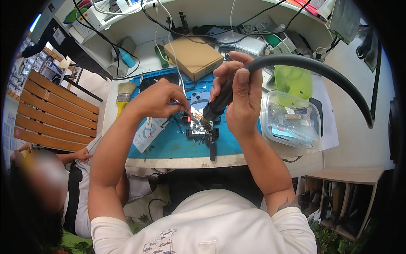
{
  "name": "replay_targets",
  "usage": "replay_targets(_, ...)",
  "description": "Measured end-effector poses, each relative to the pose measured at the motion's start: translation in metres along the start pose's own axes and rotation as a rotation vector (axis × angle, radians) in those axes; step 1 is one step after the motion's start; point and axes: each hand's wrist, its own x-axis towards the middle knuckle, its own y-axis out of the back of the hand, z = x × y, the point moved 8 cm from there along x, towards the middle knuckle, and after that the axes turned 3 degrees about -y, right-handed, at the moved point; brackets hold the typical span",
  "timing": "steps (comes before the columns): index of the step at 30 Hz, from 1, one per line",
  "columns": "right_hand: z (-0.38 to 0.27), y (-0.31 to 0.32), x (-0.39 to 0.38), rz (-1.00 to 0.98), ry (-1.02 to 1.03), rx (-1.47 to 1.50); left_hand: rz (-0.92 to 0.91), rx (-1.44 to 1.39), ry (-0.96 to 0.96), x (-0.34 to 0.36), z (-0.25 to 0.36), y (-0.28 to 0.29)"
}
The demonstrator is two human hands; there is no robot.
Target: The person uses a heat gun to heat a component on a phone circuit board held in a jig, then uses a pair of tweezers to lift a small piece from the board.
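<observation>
My right hand (239,93) is wrapped round the black hot air gun handle (220,100), its nozzle pointing down at a foil-covered part of a phone (198,99). The phone, blue-grey with a camera bump at its far end, sits in a black clamp holder (210,144) on a blue work mat (169,146). From the left, my left hand (165,99) pinches slim tweezers (174,101), mostly hidden by the fingers, with their tip close to the foil (198,127). Nozzle and fingers partly cover the spot being worked on.
A thick black hose (325,67) arches to the right. Beside the mat stand a clear plastic tub (292,122) of small parts and a green container (294,80). A cardboard box (193,57) lies behind, a brush (124,95) at left. Cables hang overhead; another person sits at left.
</observation>
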Motion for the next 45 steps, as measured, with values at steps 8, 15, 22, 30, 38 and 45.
replay_targets(8,-0.003,0.000,-0.002,-0.017,0.006,-0.096,-0.045,-0.043,-0.041,0.001,0.007,-0.007)
replay_targets(15,-0.005,0.000,-0.001,-0.001,0.003,0.006,-0.096,-0.034,-0.041,-0.001,0.009,-0.007)
replay_targets(22,-0.007,-0.003,-0.002,0.010,-0.009,0.025,-0.080,-0.049,-0.075,-0.005,0.014,-0.006)
replay_targets(30,-0.023,-0.003,-0.003,0.024,-0.058,0.019,-0.047,0.008,-0.059,-0.014,0.010,-0.005)
replay_targets(38,-0.035,-0.004,-0.005,-0.001,-0.050,0.058,0.018,0.067,-0.038,-0.021,0.007,0.003)
replay_targets(45,-0.041,-0.003,-0.012,-0.010,-0.045,0.073,-0.010,0.099,0.019,-0.027,0.013,0.004)
